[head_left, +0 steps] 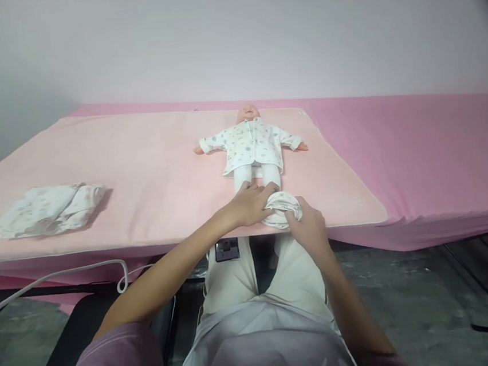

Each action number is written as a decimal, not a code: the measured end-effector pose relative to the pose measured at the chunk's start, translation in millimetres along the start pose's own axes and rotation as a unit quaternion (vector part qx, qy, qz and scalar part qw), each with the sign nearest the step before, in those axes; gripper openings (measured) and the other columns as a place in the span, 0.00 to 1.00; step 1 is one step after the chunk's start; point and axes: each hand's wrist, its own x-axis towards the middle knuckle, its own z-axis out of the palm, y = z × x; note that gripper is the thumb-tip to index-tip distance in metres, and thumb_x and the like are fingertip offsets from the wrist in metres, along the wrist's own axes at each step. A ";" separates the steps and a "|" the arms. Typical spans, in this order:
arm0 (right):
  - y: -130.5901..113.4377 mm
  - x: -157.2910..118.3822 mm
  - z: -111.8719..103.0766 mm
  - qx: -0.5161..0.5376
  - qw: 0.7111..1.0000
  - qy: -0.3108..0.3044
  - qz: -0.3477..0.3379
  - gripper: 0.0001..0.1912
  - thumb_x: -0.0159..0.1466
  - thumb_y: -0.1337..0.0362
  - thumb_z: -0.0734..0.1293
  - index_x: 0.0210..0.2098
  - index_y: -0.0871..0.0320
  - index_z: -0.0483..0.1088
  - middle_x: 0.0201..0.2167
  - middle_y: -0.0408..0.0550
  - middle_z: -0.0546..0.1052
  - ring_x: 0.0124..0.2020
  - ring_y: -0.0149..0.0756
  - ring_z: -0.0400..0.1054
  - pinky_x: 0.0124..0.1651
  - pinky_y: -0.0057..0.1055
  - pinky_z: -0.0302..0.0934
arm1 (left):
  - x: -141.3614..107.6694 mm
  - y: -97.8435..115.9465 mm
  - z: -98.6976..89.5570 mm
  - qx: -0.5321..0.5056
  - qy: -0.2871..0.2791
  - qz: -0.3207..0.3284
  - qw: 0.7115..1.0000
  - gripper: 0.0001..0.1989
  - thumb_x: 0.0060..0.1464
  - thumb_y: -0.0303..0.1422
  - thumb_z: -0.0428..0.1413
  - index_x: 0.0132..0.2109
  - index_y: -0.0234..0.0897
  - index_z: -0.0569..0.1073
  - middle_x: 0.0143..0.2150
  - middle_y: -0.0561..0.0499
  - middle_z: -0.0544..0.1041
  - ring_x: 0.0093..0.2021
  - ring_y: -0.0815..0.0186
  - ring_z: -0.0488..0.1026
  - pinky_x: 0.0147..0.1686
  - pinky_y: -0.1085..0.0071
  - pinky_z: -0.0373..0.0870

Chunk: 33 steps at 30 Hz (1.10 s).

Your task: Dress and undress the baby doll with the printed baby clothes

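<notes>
A baby doll (pixel 249 113) lies on its back on the pale pink sheet, arms spread, in a white patterned top (pixel 253 143) and white leg coverings. At the lower ends of its legs is a bunched white patterned cloth (pixel 281 207). My left hand (pixel 252 204) lies across the doll's lower legs, its fingertips at the left side of the bunched cloth. My right hand (pixel 307 223) grips the cloth's right side between thumb and fingers. The doll's feet are hidden by my hands and the cloth.
A folded white patterned garment (pixel 50 210) lies on the left of the pale pink sheet (pixel 150 157). Darker pink cloth (pixel 405 156) covers the right side. A phone (pixel 227 249) rests on my thigh below the edge. A white cable (pixel 75 269) runs at lower left.
</notes>
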 end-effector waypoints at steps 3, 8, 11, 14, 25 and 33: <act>9.2 11.6 -8.5 0.071 0.996 -0.053 -0.012 0.14 0.69 0.60 0.67 0.52 0.52 0.78 0.45 0.50 0.85 0.45 0.50 0.77 0.49 0.39 0.66 | -3.4 -2.7 -1.3 -0.029 -0.001 0.004 1.000 0.21 0.65 0.35 0.54 0.62 0.40 0.64 0.53 0.42 0.79 0.58 0.43 0.72 0.65 0.49 0.60; 17.5 27.4 -12.8 0.257 0.954 -0.152 -0.023 0.22 0.67 0.54 0.74 0.57 0.56 0.75 0.52 0.51 0.83 0.52 0.48 0.77 0.55 0.39 0.70 | -7.5 -12.1 -2.1 -0.157 0.045 -0.020 0.986 0.19 0.64 0.39 0.59 0.56 0.42 0.62 0.59 0.43 0.75 0.58 0.47 0.71 0.61 0.54 0.66; 13.9 36.4 -8.2 0.309 0.939 -0.148 -0.041 0.27 0.67 0.48 0.77 0.58 0.55 0.73 0.52 0.51 0.83 0.51 0.47 0.77 0.53 0.39 0.71 | -8.5 -19.7 3.5 -0.255 0.092 -0.025 0.962 0.20 0.65 0.44 0.61 0.54 0.42 0.61 0.57 0.43 0.73 0.55 0.51 0.72 0.53 0.58 0.71; 12.3 52.8 -7.3 0.262 0.954 -0.098 -0.108 0.20 0.66 0.49 0.77 0.50 0.54 0.75 0.44 0.47 0.81 0.45 0.45 0.74 0.49 0.39 0.70 | -10.1 -27.2 8.2 -0.316 0.134 0.017 0.939 0.20 0.66 0.41 0.59 0.58 0.41 0.62 0.57 0.43 0.73 0.51 0.55 0.74 0.48 0.62 0.71; -7.6 112.4 -50.3 0.227 0.915 -0.306 -0.131 0.21 0.69 0.43 0.77 0.49 0.52 0.80 0.50 0.49 0.82 0.53 0.50 0.75 0.55 0.43 0.70 | -36.9 -48.6 -23.8 -0.190 0.131 0.016 0.973 0.21 0.70 0.55 0.62 0.54 0.43 0.80 0.53 0.47 0.81 0.56 0.51 0.72 0.57 0.55 0.67; -38.9 154.0 -40.1 0.185 0.926 -0.302 -0.128 0.23 0.64 0.44 0.82 0.45 0.53 0.75 0.42 0.46 0.78 0.45 0.44 0.73 0.46 0.38 0.67 | -9.9 -71.8 -24.2 -0.406 0.139 -0.077 0.900 0.26 0.61 0.52 0.71 0.56 0.39 0.80 0.54 0.43 0.84 0.54 0.50 0.81 0.49 0.59 0.76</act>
